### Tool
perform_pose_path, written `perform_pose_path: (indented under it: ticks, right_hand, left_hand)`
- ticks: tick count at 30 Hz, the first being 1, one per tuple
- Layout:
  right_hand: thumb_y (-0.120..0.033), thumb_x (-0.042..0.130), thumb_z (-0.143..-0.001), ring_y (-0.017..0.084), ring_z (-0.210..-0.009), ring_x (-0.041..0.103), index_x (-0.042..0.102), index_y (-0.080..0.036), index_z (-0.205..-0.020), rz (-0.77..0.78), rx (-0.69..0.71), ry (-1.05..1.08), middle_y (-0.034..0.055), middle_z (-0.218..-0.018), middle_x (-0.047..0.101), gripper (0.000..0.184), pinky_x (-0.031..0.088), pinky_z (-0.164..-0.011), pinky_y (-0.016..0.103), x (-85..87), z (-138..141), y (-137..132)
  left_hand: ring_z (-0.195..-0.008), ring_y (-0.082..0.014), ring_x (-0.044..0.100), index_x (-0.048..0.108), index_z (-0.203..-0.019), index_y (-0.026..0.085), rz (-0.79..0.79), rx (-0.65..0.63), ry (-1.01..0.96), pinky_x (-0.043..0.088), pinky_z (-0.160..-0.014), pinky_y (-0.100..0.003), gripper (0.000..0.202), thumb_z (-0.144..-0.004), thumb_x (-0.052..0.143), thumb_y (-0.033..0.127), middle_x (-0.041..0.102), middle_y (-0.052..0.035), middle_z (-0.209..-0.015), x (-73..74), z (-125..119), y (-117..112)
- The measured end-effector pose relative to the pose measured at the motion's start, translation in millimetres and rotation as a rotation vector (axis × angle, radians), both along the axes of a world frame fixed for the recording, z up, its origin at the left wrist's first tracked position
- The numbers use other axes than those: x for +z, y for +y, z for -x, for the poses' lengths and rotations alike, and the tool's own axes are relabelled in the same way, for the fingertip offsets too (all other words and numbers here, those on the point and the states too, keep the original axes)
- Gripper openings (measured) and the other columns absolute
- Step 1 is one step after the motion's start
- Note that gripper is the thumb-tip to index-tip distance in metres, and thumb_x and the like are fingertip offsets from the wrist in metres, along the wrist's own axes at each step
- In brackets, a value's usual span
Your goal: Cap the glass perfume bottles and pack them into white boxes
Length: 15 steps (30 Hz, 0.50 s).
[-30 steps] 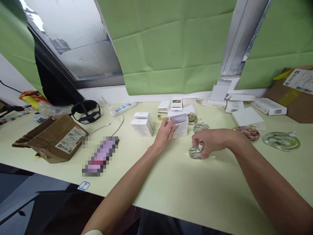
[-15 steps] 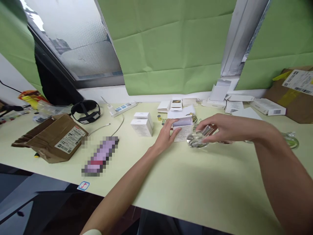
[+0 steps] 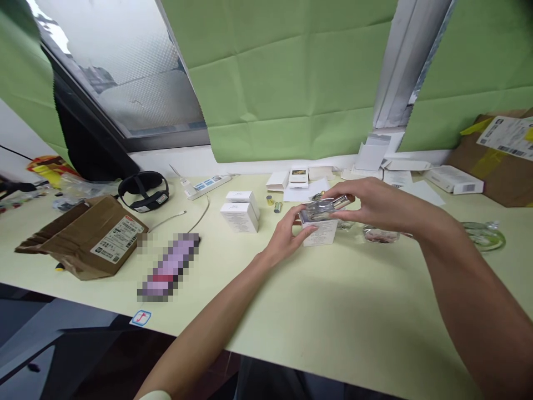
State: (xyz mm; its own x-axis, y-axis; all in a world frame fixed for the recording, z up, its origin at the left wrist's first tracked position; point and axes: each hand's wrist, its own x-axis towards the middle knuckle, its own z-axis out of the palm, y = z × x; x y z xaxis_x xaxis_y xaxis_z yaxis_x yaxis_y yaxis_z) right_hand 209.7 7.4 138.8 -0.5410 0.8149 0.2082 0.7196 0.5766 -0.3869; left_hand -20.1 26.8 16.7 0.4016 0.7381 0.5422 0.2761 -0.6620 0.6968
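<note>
My left hand (image 3: 287,233) grips the side of a small open white box (image 3: 320,232) that stands on the pale green table (image 3: 316,316). My right hand (image 3: 370,203) holds a clear glass bottle with a silver cap (image 3: 322,209), lying on its side right over the box's open top. Two closed white boxes (image 3: 239,210) stand just left of my left hand. Other glass bottles (image 3: 380,235) lie on the table under my right forearm, and a greenish one (image 3: 485,236) lies further right.
A torn brown cardboard box (image 3: 89,236) and a black headset (image 3: 144,190) lie at the left, with a power strip (image 3: 208,184) and cable. Several flat white boxes and papers (image 3: 395,166) sit along the back edge. Another brown carton (image 3: 499,161) stands far right.
My right hand picked the glass bottle up off the table and carried it left and up, over the open box. My left hand kept hold of the box.
</note>
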Motion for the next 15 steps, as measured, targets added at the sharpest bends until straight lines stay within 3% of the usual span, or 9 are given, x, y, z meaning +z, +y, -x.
perform_pose_path:
  ticks: [7,15]
  right_hand:
    - [-0.045,0.062,-0.082,0.027,-0.089,0.06,0.067,-0.035,-0.115,-0.033,-0.032,0.017,0.0054,-0.103,0.064,0.034,0.045,-0.077,0.04,-3.9,2.2,0.9]
    - [-0.047,0.058,-0.085,0.024,-0.088,0.058,0.066,-0.031,-0.117,-0.063,-0.038,-0.047,0.0068,-0.099,0.062,0.036,0.045,-0.069,0.033,0.8,7.1,-5.6]
  left_hand:
    - [-0.103,-0.0198,0.063,0.04,-0.132,0.024,0.017,-0.007,-0.033,0.055,-0.089,-0.037,0.051,-0.088,0.063,0.038,0.055,-0.0112,-0.13,-0.9,-0.6,1.5]
    - [-0.101,-0.0187,0.063,0.042,-0.132,0.024,0.003,-0.013,-0.036,0.055,-0.089,-0.037,0.051,-0.088,0.064,0.036,0.054,-0.011,-0.131,-0.7,-0.7,1.6]
